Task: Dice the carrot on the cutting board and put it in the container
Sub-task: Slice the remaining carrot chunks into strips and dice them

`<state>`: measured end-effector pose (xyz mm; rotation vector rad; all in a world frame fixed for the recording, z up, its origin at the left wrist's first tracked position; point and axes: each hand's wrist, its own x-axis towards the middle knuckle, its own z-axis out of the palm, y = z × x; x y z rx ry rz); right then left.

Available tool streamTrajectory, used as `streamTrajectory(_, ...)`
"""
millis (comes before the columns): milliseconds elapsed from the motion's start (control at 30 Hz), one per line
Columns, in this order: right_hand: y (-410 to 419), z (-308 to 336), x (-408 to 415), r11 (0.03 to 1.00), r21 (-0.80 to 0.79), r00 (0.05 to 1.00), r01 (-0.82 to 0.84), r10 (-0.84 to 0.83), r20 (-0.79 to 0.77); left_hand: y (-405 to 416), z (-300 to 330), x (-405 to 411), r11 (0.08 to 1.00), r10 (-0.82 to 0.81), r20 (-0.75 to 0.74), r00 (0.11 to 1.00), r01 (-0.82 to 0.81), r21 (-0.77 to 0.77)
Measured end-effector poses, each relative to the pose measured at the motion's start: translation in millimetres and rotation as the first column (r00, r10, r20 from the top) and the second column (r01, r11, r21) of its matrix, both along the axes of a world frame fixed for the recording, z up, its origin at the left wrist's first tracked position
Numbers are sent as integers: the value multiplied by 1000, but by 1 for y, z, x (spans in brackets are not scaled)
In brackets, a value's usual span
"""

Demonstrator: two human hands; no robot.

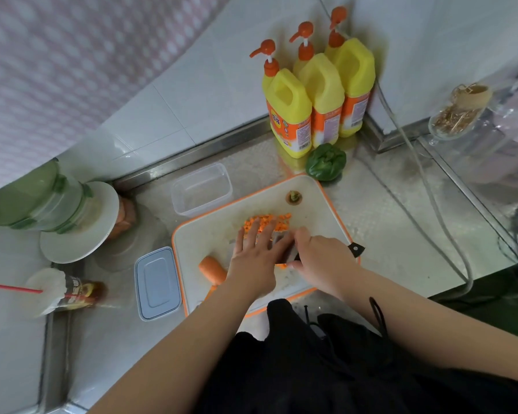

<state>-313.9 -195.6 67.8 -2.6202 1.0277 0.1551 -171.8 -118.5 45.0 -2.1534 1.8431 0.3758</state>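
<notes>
A white cutting board with an orange rim [326, 204] lies on the steel counter. A heap of diced carrot [266, 223] sits at its middle. My left hand [253, 258] lies flat with straight fingers over the near side of the dice and the knife blade. My right hand [320, 258] grips the knife [284, 249] by its handle; the handle's black end [356, 249] sticks out to the right. An uncut carrot piece [211, 268] lies at the board's left, and the cut-off carrot top [293, 197] at its far side. The clear container [202, 189] stands just beyond the board.
The container's grey lid [157, 283] lies left of the board. A green pepper [326, 161] and three yellow pump bottles [317, 94] stand behind it. A green-lidded jar on a white plate [57, 210] and a cup with a red straw [60, 291] are at the left.
</notes>
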Motion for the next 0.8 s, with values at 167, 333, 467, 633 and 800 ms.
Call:
streamTrajectory(167, -4, 4, -8, 997, -72, 1000, -15, 15, -3, -5, -1, 13, 994, 103, 42, 994, -105, 43)
streamTrajectory(333, -12, 1, -19, 996, -40, 997, 78, -78, 12, 1, -8, 25, 988, 128, 90, 988, -135, 71)
streamTrajectory(467, -18, -4, -25, 991, -26, 991, 130, -130, 20, -3, -9, 31, 986, 128, 126, 984, -140, 88)
streamTrajectory(633, -23, -4, -32, 981, -34, 981, 193, -191, 41, -6, -12, 43, 965, 229, 141, 963, -243, 97)
streamTrajectory(800, -25, -6, -37, 960, -21, 956, 278, -274, 107, -7, -10, 40, 903, 415, -122, 902, -424, -62)
